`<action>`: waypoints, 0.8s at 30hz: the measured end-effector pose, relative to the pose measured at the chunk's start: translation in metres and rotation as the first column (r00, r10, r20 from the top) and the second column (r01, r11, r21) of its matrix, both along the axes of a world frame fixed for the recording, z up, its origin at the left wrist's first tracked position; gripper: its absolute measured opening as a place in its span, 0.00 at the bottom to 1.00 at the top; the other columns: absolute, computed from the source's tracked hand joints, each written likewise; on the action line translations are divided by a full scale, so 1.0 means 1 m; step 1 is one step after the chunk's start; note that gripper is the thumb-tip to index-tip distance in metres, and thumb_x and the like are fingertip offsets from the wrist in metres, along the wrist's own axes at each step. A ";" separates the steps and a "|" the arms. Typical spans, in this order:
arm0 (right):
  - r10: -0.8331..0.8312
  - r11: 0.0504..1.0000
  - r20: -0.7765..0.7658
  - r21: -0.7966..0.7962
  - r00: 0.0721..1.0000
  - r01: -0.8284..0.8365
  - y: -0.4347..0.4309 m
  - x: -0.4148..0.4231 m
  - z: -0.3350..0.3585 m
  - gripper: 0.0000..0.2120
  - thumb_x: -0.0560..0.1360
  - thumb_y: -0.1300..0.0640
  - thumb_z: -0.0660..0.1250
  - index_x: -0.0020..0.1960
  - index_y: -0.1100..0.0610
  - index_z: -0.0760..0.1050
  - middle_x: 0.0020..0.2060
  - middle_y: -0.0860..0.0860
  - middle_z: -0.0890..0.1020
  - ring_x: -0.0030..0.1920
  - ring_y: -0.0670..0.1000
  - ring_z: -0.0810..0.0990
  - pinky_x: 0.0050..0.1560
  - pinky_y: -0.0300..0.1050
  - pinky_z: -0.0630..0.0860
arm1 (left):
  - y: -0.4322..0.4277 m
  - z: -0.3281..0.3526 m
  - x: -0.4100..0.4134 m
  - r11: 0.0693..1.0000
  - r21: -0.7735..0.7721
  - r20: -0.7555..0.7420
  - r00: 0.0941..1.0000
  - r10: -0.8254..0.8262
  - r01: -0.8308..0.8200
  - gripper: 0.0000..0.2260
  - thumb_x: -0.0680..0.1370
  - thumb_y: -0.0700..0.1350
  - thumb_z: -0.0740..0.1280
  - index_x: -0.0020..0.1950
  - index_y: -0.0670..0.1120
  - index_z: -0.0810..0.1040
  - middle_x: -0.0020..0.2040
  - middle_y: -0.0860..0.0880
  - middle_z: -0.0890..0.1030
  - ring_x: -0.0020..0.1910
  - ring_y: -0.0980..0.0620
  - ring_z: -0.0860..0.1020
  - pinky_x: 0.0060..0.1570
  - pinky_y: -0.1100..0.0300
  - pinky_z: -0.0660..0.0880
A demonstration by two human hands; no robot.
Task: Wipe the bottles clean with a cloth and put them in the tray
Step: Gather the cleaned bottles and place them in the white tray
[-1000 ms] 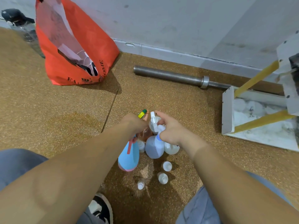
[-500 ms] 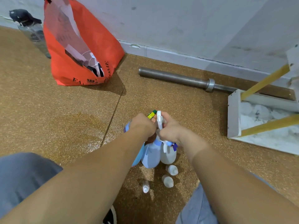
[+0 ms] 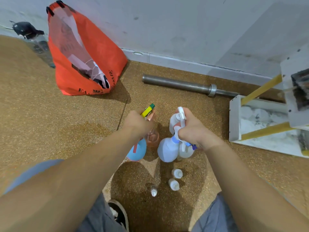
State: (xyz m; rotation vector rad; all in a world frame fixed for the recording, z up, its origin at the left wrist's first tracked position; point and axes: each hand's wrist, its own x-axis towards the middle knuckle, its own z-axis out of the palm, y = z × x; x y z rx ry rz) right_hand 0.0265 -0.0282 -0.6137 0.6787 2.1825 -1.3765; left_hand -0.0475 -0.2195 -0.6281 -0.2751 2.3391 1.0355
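Observation:
My left hand (image 3: 137, 123) grips the tops of a blue spray bottle (image 3: 137, 152) and a pink clear spray bottle (image 3: 153, 138) with a yellow-green nozzle. My right hand (image 3: 194, 131) grips the spray heads of white bottles (image 3: 167, 150), which hang below it. Three small bottles stand on the cork floor beneath: two white ones (image 3: 176, 173) (image 3: 173, 184) and a clear one (image 3: 154, 192). No cloth shows.
An orange bag (image 3: 80, 52) leans on the wall at the back left, with a clear water bottle (image 3: 36, 42) beside it. A steel bar (image 3: 184, 85) lies along the wall. A white frame with yellow rails (image 3: 267, 124) stands at right. My shoe (image 3: 118, 213) is below.
My two hands have drawn apart, the left with the blue and pink bottles, the right with the white ones. The bottles now hang clear of the small ones on the floor.

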 end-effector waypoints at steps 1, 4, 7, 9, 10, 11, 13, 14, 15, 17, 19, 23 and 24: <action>-0.018 1.000 -0.010 -0.012 1.000 0.018 0.002 0.001 0.018 0.27 0.78 0.64 0.62 0.69 0.38 0.65 0.54 0.52 0.77 0.49 0.54 0.79 0.42 0.49 0.78 | 0.001 0.018 -0.002 1.000 0.012 0.005 1.000 0.000 0.000 0.07 0.74 0.41 0.70 0.51 0.49 0.80 0.35 0.45 0.77 0.29 0.45 0.75 0.32 0.56 0.73; -0.054 0.997 -0.037 -0.052 0.998 0.052 0.010 0.007 0.083 0.27 0.78 0.66 0.63 0.68 0.39 0.67 0.54 0.50 0.77 0.54 0.53 0.79 0.47 0.49 0.79 | 0.003 0.085 -0.006 0.999 0.038 0.015 1.000 0.010 -0.010 0.08 0.75 0.40 0.71 0.51 0.50 0.79 0.37 0.45 0.79 0.28 0.46 0.76 0.26 0.60 0.73; -0.042 0.997 -0.030 -0.060 0.999 0.040 0.015 0.005 0.159 0.29 0.77 0.65 0.64 0.67 0.37 0.67 0.56 0.49 0.76 0.56 0.55 0.79 0.49 0.52 0.82 | 0.008 0.164 -0.009 0.996 0.081 0.028 0.999 0.020 -0.022 0.08 0.74 0.40 0.71 0.49 0.51 0.78 0.35 0.46 0.76 0.26 0.46 0.73 0.24 0.61 0.70; -0.032 0.997 -0.003 -0.072 0.999 0.031 0.018 0.005 0.213 0.31 0.75 0.66 0.65 0.66 0.35 0.67 0.56 0.49 0.76 0.53 0.55 0.80 0.43 0.50 0.81 | 0.011 0.218 -0.010 0.994 0.107 0.047 0.999 0.017 -0.022 0.09 0.71 0.39 0.73 0.45 0.49 0.77 0.32 0.45 0.74 0.24 0.46 0.70 0.25 0.59 0.70; -0.033 0.995 0.013 -0.090 0.999 0.034 0.020 0.005 0.243 0.31 0.74 0.67 0.64 0.66 0.35 0.67 0.56 0.50 0.76 0.52 0.55 0.79 0.40 0.49 0.79 | 0.014 0.245 -0.011 0.992 0.121 0.059 0.998 0.015 -0.022 0.09 0.70 0.38 0.73 0.44 0.49 0.77 0.31 0.44 0.74 0.23 0.46 0.68 0.26 0.58 0.70; -0.037 0.993 0.026 -0.113 0.999 0.040 0.021 0.006 0.273 0.32 0.74 0.67 0.64 0.66 0.35 0.67 0.57 0.50 0.76 0.51 0.56 0.79 0.39 0.49 0.78 | 0.016 0.274 -0.011 0.991 0.133 0.071 0.997 0.011 -0.020 0.09 0.70 0.37 0.72 0.44 0.49 0.77 0.31 0.43 0.74 0.22 0.47 0.68 0.27 0.56 0.70; -0.048 0.987 0.051 -0.152 0.998 0.055 0.025 0.009 0.335 0.33 0.72 0.67 0.64 0.67 0.36 0.67 0.56 0.52 0.76 0.50 0.56 0.78 0.39 0.49 0.76 | 0.022 0.334 -0.010 0.989 0.150 0.072 0.997 -0.017 0.006 0.09 0.71 0.36 0.71 0.46 0.50 0.79 0.31 0.43 0.75 0.20 0.49 0.69 0.27 0.57 0.71; -0.059 0.985 0.065 -0.161 0.996 0.069 0.028 0.011 0.368 0.33 0.71 0.66 0.64 0.67 0.36 0.67 0.56 0.53 0.77 0.49 0.56 0.78 0.39 0.50 0.76 | 0.027 0.366 -0.010 0.988 0.153 0.060 0.997 -0.039 0.030 0.09 0.72 0.37 0.72 0.47 0.50 0.80 0.32 0.43 0.76 0.20 0.50 0.70 0.26 0.59 0.71; -0.072 0.983 0.080 -0.162 0.994 0.084 0.031 0.013 0.400 0.33 0.70 0.65 0.65 0.67 0.36 0.67 0.55 0.54 0.77 0.50 0.56 0.78 0.39 0.51 0.76 | 0.033 0.398 -0.010 0.986 0.156 0.042 0.997 -0.067 0.060 0.08 0.73 0.39 0.72 0.48 0.50 0.81 0.33 0.43 0.78 0.19 0.52 0.71 0.25 0.60 0.71; -0.089 0.980 0.081 -0.171 0.993 0.102 0.040 0.018 0.463 0.32 0.68 0.64 0.66 0.65 0.38 0.67 0.55 0.55 0.78 0.51 0.57 0.79 0.41 0.51 0.78 | 0.047 0.461 -0.007 0.979 0.168 0.010 0.993 -0.120 0.117 0.05 0.73 0.40 0.71 0.47 0.48 0.81 0.31 0.44 0.77 0.20 0.52 0.70 0.23 0.61 0.69; -0.104 0.977 0.053 -0.180 0.993 0.112 0.051 0.025 0.521 0.33 0.67 0.65 0.66 0.66 0.38 0.67 0.56 0.58 0.78 0.51 0.58 0.80 0.41 0.50 0.79 | 0.063 0.521 -0.003 0.969 0.181 -0.021 0.986 -0.166 0.167 0.04 0.72 0.40 0.69 0.46 0.46 0.80 0.30 0.45 0.74 0.21 0.48 0.68 0.23 0.60 0.68; -0.108 0.977 -0.007 -0.184 0.994 0.105 0.093 0.043 0.622 0.30 0.73 0.69 0.65 0.61 0.36 0.68 0.57 0.60 0.78 0.46 0.54 0.77 0.36 0.46 0.76 | 0.111 0.622 0.006 0.954 0.199 -0.050 0.974 -0.219 0.224 0.05 0.74 0.46 0.70 0.49 0.50 0.83 0.31 0.45 0.78 0.26 0.47 0.69 0.26 0.56 0.70; -0.108 0.979 -0.019 -0.178 0.994 0.103 0.108 0.046 0.645 0.30 0.73 0.70 0.64 0.58 0.35 0.68 0.57 0.59 0.78 0.47 0.54 0.77 0.36 0.46 0.75 | 0.125 0.644 0.006 0.955 0.178 -0.057 0.971 -0.232 0.238 0.05 0.75 0.47 0.71 0.49 0.48 0.82 0.32 0.43 0.78 0.27 0.47 0.70 0.27 0.55 0.72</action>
